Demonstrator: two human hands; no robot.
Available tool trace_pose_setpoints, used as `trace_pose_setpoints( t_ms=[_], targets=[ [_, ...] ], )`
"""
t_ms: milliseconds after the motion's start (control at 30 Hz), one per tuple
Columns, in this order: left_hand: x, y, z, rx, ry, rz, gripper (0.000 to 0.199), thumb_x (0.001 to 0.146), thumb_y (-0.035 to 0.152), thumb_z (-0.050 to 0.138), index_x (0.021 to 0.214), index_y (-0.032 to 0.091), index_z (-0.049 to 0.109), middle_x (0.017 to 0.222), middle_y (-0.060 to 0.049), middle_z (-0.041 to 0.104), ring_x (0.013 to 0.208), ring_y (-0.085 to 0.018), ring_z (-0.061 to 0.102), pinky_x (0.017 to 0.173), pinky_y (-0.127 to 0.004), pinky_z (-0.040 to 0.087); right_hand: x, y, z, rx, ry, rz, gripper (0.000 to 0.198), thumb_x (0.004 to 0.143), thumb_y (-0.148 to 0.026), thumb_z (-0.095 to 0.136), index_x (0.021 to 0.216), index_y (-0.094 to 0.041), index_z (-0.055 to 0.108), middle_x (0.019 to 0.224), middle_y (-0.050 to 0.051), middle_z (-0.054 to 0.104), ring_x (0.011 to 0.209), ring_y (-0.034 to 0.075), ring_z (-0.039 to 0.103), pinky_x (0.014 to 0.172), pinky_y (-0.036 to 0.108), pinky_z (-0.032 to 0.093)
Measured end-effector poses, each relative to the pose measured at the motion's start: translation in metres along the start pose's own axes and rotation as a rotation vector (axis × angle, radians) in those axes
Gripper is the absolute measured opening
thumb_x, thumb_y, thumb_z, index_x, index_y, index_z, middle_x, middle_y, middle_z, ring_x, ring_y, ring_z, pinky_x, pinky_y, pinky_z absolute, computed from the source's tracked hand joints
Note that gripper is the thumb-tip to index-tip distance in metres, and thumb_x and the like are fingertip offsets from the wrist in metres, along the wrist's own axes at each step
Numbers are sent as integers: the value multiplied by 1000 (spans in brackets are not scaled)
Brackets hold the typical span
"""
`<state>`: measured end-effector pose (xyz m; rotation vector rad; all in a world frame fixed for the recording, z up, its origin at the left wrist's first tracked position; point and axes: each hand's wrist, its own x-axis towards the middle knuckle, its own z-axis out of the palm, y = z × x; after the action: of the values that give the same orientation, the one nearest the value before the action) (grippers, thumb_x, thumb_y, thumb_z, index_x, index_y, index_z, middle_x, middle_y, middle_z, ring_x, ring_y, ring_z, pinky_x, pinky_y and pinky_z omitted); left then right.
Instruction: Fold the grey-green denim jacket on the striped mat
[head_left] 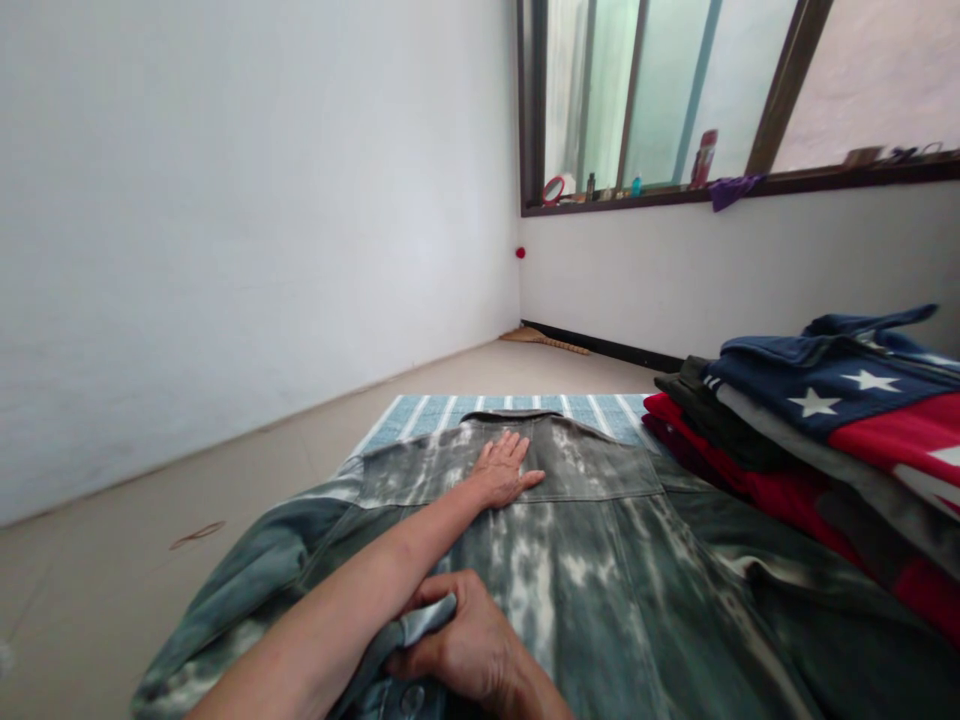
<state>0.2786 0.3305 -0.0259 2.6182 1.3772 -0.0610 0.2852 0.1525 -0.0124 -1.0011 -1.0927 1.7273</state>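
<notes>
The left hand (504, 470) is laid palm down, fingers loosely spread, just above the middle of the frame on the upper back of a mottled grey-green jacket (562, 560). Beneath that forearm, at bottom centre, the right hand (469, 640) is curled, with a folded edge of cloth (427, 622) pinched between thumb and fingers; a metal button (412, 699) can be seen just below it. The jacket is spread back side up across the lower half of the frame, its collar (510, 414) pointed away and its sleeves extended toward the lower left and lower right. It is partly underlain by a blue-and-white striped sheet (600, 412). At the right edge, folded garments are stacked, topped by a navy-and-red garment (862, 380) marked with white stars. On the tiled floor (90, 580) at lower left, a thin cord loop (199, 534) is seen, and a straw hand broom (544, 340) is placed in the far corner. The upper left is filled by a white wall (262, 200). At upper right, a window sill (645, 199) is lined with small items, among them a red-rimmed mirror (553, 190), a reddish bottle (703, 160) and a purple cloth (733, 190) draped over the edge.
</notes>
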Motion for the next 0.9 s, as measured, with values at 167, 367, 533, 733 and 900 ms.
trace_pose_setpoints(
  t_ms=[167, 367, 533, 733, 900],
  targets=[
    [2, -2, 2, 4, 8, -5, 80, 89, 67, 26, 150, 17, 18, 158, -10, 10, 146, -25, 1, 116, -47, 7, -2, -3, 2, -11, 31, 13, 24, 39, -9, 70, 62, -17, 68, 60, -4, 59, 58, 11, 47, 54, 22, 36],
    [3, -4, 3, 5, 19, 7, 81, 88, 67, 27, 150, 16, 20, 158, -11, 12, 145, -26, 2, 115, -48, 8, -1, -5, 1, 6, 11, -15, 24, 38, -10, 70, 61, -17, 69, 61, -4, 60, 58, 11, 47, 55, 22, 37],
    [3, -4, 5, 1, 33, 6, 80, 88, 68, 28, 150, 18, 20, 158, -10, 13, 145, -25, 4, 116, -47, 7, -4, -6, 0, 16, 13, -19, 25, 39, -9, 70, 62, -18, 70, 61, -5, 60, 58, 10, 46, 52, 20, 35],
    [3, -5, 5, -4, 41, 17, 80, 89, 66, 27, 150, 15, 19, 158, -11, 13, 145, -25, 4, 116, -47, 7, -6, -10, 1, -6, 30, 26, 23, 40, -6, 68, 60, -17, 67, 59, -6, 58, 56, 10, 46, 52, 20, 34],
    [4, -5, 6, -5, 33, 13, 79, 89, 66, 28, 150, 15, 19, 158, -11, 13, 145, -25, 4, 116, -47, 8, -5, -11, 1, -19, 34, 41, 24, 40, -7, 69, 61, -17, 68, 58, -6, 58, 56, 10, 46, 53, 20, 35]
  ],
)
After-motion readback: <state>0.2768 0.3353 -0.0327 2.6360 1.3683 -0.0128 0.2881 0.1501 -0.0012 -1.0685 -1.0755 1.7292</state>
